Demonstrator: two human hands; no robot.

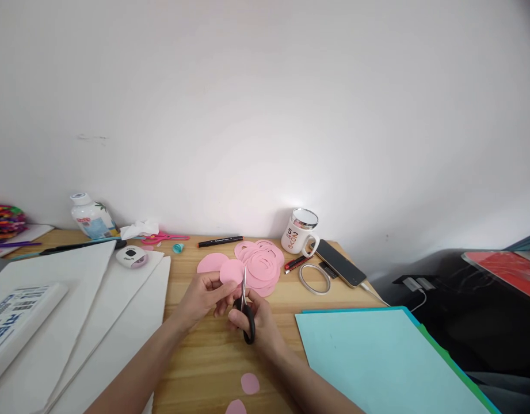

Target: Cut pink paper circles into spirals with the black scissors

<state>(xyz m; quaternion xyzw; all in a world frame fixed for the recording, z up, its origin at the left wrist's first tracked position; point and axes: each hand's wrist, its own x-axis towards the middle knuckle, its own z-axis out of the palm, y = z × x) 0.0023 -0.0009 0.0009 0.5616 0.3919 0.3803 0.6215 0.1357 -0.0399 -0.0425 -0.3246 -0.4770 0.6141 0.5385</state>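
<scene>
Between the thumb and fingers of my left hand [204, 296] is a round pink paper circle [231, 272]. My right hand [262, 322] is closed around the black handles of a pair of scissors [248, 322], its blades pointing up and away from me at the circle's right edge. Just behind lies a heap of pink paper spirals and rings [263, 265], with a larger pink disc [210, 262] at its left. Nearer to me, two small pink paper pieces [250, 383] lie on the wooden table [204, 356].
White sheets [118, 339] cover the left side. A white mug [300, 233], phone [340, 263] and silver ring [315, 279] stand or lie at the back right. Light-blue sheets [377, 356] lie front right. A black marker [220, 241] and pink scissors [165, 237] lie near the wall.
</scene>
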